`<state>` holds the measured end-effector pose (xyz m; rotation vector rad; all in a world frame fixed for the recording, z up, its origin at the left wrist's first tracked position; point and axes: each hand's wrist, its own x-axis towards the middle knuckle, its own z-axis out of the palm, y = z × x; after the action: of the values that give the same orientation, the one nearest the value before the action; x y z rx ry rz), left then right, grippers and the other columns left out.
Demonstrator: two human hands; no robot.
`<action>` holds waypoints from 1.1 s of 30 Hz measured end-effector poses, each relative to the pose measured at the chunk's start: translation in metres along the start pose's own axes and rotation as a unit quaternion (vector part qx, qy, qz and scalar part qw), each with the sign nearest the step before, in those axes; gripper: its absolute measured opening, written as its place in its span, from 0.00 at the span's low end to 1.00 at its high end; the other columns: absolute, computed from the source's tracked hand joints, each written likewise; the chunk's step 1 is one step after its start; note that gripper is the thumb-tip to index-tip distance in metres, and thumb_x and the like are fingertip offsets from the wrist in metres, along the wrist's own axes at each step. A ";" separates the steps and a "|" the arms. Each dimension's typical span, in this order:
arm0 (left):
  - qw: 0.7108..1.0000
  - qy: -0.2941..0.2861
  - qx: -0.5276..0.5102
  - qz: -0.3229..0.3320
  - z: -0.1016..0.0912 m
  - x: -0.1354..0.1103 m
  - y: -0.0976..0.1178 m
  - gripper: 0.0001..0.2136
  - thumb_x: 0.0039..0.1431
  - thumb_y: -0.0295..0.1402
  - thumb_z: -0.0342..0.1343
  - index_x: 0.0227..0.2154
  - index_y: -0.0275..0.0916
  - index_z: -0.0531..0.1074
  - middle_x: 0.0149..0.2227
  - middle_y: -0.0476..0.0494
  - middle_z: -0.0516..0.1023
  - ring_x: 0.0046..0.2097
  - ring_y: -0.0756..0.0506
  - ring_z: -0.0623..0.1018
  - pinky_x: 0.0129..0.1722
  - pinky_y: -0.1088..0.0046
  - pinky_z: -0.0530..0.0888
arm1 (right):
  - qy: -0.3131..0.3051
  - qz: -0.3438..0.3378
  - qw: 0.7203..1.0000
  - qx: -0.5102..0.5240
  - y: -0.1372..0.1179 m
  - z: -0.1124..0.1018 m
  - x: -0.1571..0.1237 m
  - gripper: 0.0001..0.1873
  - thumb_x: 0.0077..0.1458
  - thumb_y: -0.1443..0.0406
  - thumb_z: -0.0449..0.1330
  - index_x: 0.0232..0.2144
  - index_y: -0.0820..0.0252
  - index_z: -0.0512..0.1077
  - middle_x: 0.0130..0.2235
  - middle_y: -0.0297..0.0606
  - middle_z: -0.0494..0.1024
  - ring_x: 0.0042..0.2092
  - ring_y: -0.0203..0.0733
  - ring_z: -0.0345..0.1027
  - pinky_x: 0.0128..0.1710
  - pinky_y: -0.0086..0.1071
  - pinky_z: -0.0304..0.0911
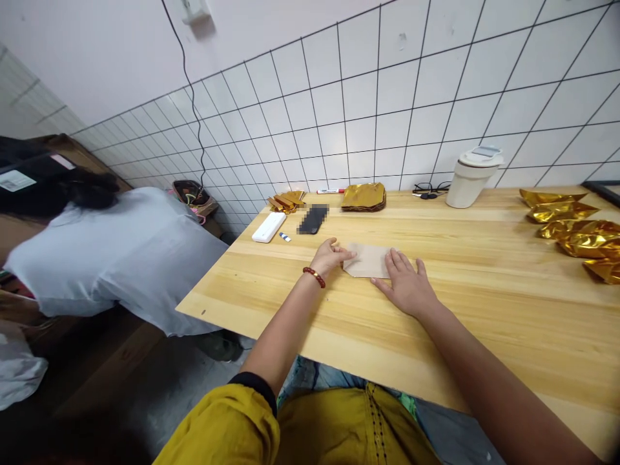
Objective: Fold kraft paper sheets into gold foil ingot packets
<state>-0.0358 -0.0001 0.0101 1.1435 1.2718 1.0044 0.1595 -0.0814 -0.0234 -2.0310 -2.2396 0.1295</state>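
A pale beige folded sheet of paper (pixel 371 261) lies on the wooden table in front of me, its near left corner cut off at a slant. My left hand (pixel 330 259), with a red bead bracelet at the wrist, has its fingers closed at the paper's left edge. Resting flat on the right end of the sheet is my right hand (pixel 408 282), fingers stretched out and thumb apart. Behind the paper sits a stack of gold foil paper (pixel 363 197). Several folded gold foil pieces (pixel 588 242) stand in a row at the far right.
Along the table's (pixel 465 290) back are gold strips (pixel 287 201), a marker (pixel 330 191), glasses (pixel 430 190) and a lidded cup (pixel 472 177). A white power bank (pixel 269 227), a small blue-and-white item (pixel 285 237) and a dark phone (pixel 312 221) lie left. A person (pixel 116 252) leans beyond the left edge.
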 end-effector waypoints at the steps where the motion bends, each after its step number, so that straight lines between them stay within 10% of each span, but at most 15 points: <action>1: 0.999 -0.012 0.025 0.017 0.001 0.000 -0.004 0.33 0.30 0.26 0.73 0.44 0.34 0.70 0.23 0.56 0.69 0.25 0.54 0.69 0.27 0.78 0.67 | 0.002 0.000 1.000 -0.001 0.000 0.000 0.000 0.43 0.63 0.43 0.36 0.67 0.69 0.50 0.70 0.49 0.42 0.70 0.52 0.36 0.66 0.56 0.34; 5: 0.988 -0.022 0.133 0.072 0.002 -0.002 -0.022 0.15 0.31 0.29 0.71 0.22 0.36 0.70 0.19 0.57 0.64 0.23 0.55 0.64 0.24 0.78 0.63 | 0.013 -0.003 1.000 0.021 0.001 0.000 -0.002 0.42 0.63 0.43 0.39 0.67 0.68 0.50 0.70 0.50 0.37 0.70 0.54 0.34 0.66 0.57 0.33; 9: 0.992 -0.008 0.044 0.120 0.002 -0.005 -0.025 0.14 0.37 0.36 0.69 0.22 0.37 0.70 0.24 0.52 0.73 0.27 0.52 0.71 0.28 0.77 0.68 | 0.088 0.001 0.984 0.155 0.012 0.003 0.002 0.49 0.58 0.41 0.48 0.69 0.67 0.42 0.70 0.54 0.38 0.70 0.57 0.34 0.65 0.58 0.37; 17: 0.980 -0.061 -0.178 0.058 0.000 -0.012 -0.006 0.24 0.29 0.37 0.75 0.32 0.36 0.74 0.31 0.46 0.81 0.31 0.50 0.77 0.32 0.75 0.71 | 0.185 0.056 0.808 0.556 0.025 0.000 0.009 0.64 0.39 0.46 0.72 0.69 0.57 0.42 0.65 0.54 0.59 0.62 0.57 0.59 0.59 0.49 0.60; 24: 0.980 -0.079 -0.174 0.051 0.001 -0.015 -0.004 0.22 0.30 0.36 0.75 0.30 0.35 0.73 0.30 0.47 0.80 0.30 0.50 0.77 0.33 0.75 0.72 | 0.142 0.013 0.751 0.645 0.024 -0.008 0.008 0.33 0.37 0.53 0.74 0.46 0.57 0.74 0.44 0.41 0.80 0.45 0.51 0.75 0.48 0.44 0.70; 33: 0.967 -0.197 -0.159 0.035 0.002 -0.020 -0.007 0.29 0.30 0.31 0.75 0.41 0.37 0.75 0.34 0.46 0.80 0.35 0.48 0.78 0.38 0.72 0.73 | 0.168 0.071 0.681 0.709 0.026 -0.007 0.010 0.21 0.37 0.52 0.74 0.30 0.57 0.76 0.34 0.36 0.82 0.35 0.45 0.75 0.38 0.38 0.71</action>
<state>-0.0355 -0.0214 0.0063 1.0749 0.7297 0.9346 0.1855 -0.0691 -0.0199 -1.0848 -0.9505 1.0153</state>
